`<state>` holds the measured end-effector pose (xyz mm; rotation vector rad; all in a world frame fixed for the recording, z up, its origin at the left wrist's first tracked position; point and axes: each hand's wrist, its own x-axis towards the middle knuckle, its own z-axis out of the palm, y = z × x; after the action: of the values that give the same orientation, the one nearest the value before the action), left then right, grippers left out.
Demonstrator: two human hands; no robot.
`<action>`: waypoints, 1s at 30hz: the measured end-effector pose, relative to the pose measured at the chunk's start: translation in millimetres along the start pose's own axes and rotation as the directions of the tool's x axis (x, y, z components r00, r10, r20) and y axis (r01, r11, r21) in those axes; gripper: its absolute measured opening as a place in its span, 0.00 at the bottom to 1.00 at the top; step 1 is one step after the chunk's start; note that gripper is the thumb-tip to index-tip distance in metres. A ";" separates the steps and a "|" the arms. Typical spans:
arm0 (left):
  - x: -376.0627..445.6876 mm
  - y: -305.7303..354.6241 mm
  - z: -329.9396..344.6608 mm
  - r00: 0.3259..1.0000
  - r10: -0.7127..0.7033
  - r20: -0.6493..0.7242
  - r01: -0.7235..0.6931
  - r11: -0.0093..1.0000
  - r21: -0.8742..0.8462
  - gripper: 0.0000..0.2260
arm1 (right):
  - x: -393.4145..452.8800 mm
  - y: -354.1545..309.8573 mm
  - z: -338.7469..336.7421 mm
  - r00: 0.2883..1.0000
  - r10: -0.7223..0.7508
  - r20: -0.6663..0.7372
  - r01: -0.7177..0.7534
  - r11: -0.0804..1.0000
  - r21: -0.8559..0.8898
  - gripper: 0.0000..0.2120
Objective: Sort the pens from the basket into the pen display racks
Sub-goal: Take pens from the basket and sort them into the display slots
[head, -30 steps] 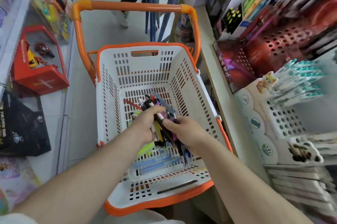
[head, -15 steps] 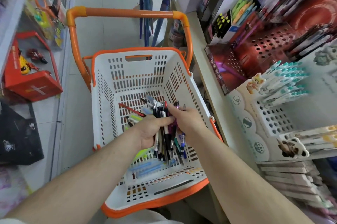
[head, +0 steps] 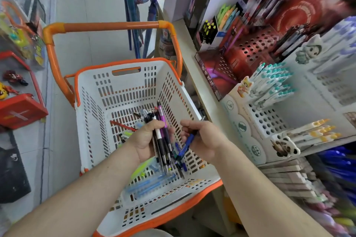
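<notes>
Above the white-and-orange shopping basket [head: 92, 113], a bundle of pens [head: 162, 138] is gripped in the left hand [head: 145, 140], presumably as stock for sorting, while one blue pen [head: 185, 145] is pinched in the right hand [head: 205, 140], apparently singled out for racking. More pens lie in the basket. Right of it, pen display racks [head: 269, 119] line a shelf; pale floor tiles lie beyond.

We observe the left hand [head: 145, 141] gripping a bundle of pens [head: 162, 136] above the basket [head: 92, 113]; the right hand [head: 205, 139] beside it pinches a blue pen [head: 185, 145].
</notes>
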<state>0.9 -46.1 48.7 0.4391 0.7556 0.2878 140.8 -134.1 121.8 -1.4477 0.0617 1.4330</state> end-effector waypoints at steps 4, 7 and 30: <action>5.3 -0.4 22.3 0.997 0.026 0.073 -0.021 0.997 -0.072 0.03 | -22.5 -2.3 -19.7 0.999 -0.034 0.007 0.034 0.991 -0.130 0.19; 10.3 -5.7 43.6 0.986 -0.011 0.164 0.036 0.988 -0.148 0.06 | -36.4 -3.8 -39.5 0.996 -0.093 0.011 0.094 0.988 -0.125 0.19; -16.0 -112.2 280.0 0.896 -0.214 0.390 0.119 0.960 0.254 0.05 | -207.1 5.1 -198.5 0.748 -0.648 -0.143 0.542 0.722 -0.430 0.16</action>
<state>199.8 -228.2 184.7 0.6214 0.4029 -0.0591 217.5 -392.0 221.4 -1.7563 -0.4896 0.6995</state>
